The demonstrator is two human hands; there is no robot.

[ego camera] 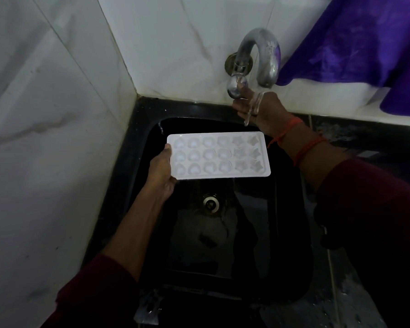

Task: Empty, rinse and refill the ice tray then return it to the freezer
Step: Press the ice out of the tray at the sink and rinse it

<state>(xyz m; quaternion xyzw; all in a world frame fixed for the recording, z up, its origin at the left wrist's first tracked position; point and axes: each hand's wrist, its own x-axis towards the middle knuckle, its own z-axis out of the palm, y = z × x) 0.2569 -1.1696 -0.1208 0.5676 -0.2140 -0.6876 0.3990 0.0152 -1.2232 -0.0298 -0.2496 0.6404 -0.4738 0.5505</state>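
Observation:
My left hand grips the left short end of a white ice tray, holding it level over the black sink. The tray has three rows of shaped cells; the left ones look whitish, the right ones clearer. My right hand reaches up to the metal tap handle on the wall, fingers closed around it. Water streams from the curved spout past my right hand and falls by the tray's far right corner.
The sink drain lies below the tray. White tiled walls close in on the left and behind. A purple cloth hangs at the upper right. The wet dark counter runs along the right.

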